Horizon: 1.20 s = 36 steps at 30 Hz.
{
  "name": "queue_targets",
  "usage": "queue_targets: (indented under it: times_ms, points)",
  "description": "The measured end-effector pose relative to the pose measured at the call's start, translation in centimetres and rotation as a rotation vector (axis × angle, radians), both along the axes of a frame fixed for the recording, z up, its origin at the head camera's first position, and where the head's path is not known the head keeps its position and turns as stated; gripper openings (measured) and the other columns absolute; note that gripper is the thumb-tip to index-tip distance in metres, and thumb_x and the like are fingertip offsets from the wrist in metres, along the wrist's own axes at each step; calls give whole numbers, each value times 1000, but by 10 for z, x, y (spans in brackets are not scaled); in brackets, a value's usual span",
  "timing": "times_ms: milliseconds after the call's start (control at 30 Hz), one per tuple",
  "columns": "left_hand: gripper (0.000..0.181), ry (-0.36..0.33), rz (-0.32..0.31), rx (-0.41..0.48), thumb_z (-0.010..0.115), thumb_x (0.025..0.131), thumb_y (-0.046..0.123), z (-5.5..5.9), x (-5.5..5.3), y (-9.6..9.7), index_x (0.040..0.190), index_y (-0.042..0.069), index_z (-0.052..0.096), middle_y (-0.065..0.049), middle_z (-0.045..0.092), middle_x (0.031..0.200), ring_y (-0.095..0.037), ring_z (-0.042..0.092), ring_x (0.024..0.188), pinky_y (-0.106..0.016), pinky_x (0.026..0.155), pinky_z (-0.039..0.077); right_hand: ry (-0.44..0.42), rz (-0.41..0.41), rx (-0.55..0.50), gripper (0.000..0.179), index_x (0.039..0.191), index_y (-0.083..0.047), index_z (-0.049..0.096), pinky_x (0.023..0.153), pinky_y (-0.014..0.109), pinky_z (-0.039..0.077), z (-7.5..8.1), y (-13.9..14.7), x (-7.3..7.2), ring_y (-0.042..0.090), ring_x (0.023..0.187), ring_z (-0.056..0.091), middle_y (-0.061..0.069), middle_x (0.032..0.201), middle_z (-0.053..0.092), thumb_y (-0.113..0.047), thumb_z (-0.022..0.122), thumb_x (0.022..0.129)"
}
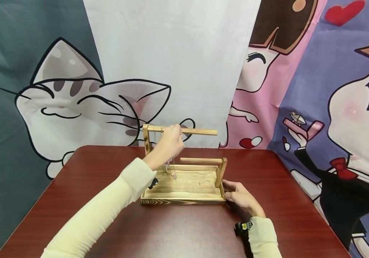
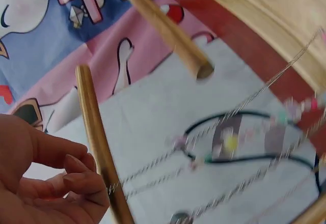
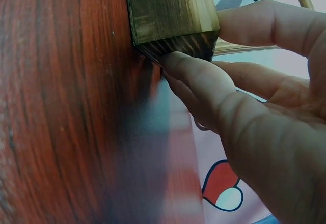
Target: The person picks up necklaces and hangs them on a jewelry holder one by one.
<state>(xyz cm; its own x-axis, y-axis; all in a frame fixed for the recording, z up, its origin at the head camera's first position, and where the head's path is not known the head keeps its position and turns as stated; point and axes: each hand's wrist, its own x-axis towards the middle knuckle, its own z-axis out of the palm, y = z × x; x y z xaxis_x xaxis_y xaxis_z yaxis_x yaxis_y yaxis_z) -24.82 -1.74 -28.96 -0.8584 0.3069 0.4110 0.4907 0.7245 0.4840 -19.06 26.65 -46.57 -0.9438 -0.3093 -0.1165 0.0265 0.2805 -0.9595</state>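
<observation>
A wooden jewelry stand (image 1: 184,202) has a shallow tray base, a tall upper rod (image 1: 200,132) and a shorter lower rod (image 1: 201,160). Thin chain necklaces (image 1: 174,172) with small pastel beads hang from the upper rod at its left part. My left hand (image 1: 169,141) is up at this rod, thumb and fingertips pinched together around a necklace chain (image 2: 147,170) right where it loops over the wood. Low on the right, my right hand (image 1: 240,195) grips the tray's end, thumb and fingers around its corner (image 3: 173,35).
The stand sits on a reddish-brown table (image 1: 184,233). Thin chain (image 1: 205,182) lies inside the tray at its right. A cartoon-printed curtain (image 1: 178,53) hangs behind the table. A small dark device (image 1: 243,227) is at the right wrist.
</observation>
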Motion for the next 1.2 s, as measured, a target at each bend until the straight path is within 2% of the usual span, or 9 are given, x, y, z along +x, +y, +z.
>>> queue_targets:
  times_ms: [133,300,367,433,500,633,833,967,1200]
  points:
    - [11,-30,-43,43,44,84,-1,-18,8,9,77,4,52,-6,52,74,-16,52,61,-25,53,45,5,-7,2,64,137,7,32,75,24,46,1,1,0,29,104,51,26,132,43,9,52,77]
    - [12,-20,-89,40,47,81,-3,-45,14,20,77,5,54,-3,54,73,-14,53,63,-21,56,46,-3,-7,-14,63,137,7,32,73,26,47,0,0,-1,29,101,53,27,127,47,9,52,77]
    - [13,-37,-106,36,47,80,-4,-56,16,24,76,6,54,-2,54,72,-13,53,63,-20,56,45,-2,-4,-18,63,137,7,32,74,26,47,-1,1,-1,30,102,53,28,127,46,10,51,77]
    - [15,-73,-132,21,47,78,-5,-69,18,28,72,7,53,-1,53,68,-12,51,61,-20,54,44,-8,2,-34,63,137,8,31,77,27,47,-1,1,-2,31,105,52,28,129,45,11,50,77]
    - [19,-147,-159,-2,46,77,-6,-82,22,32,67,9,50,1,50,61,-10,48,54,-19,50,42,-18,5,-49,63,138,8,30,79,29,48,-1,2,-2,33,108,51,29,130,44,12,50,78]
    - [28,-281,-203,-65,44,72,-7,-110,25,40,54,14,39,6,35,47,-6,34,42,-20,41,33,-35,2,-60,64,138,8,29,79,29,48,-1,3,-2,32,109,51,29,131,43,11,49,78]
    - [36,-427,-227,-44,44,67,-8,-141,20,47,47,18,30,11,21,39,-4,21,36,-19,38,22,-47,2,-67,64,139,7,28,76,27,48,-3,2,-2,32,111,50,30,131,42,11,48,78]
    - [38,-469,-212,-65,43,66,-8,-152,11,51,44,19,27,11,18,39,-4,15,37,-18,37,16,-56,19,-79,66,139,9,26,77,27,47,-3,0,-2,35,115,46,32,132,40,10,48,77]
    - [36,-493,-118,-69,44,67,-6,-157,-7,63,47,17,25,7,16,47,-8,13,43,-22,40,16,-51,12,-85,67,138,10,26,79,29,47,-1,-1,-1,37,118,43,33,132,39,11,48,75]
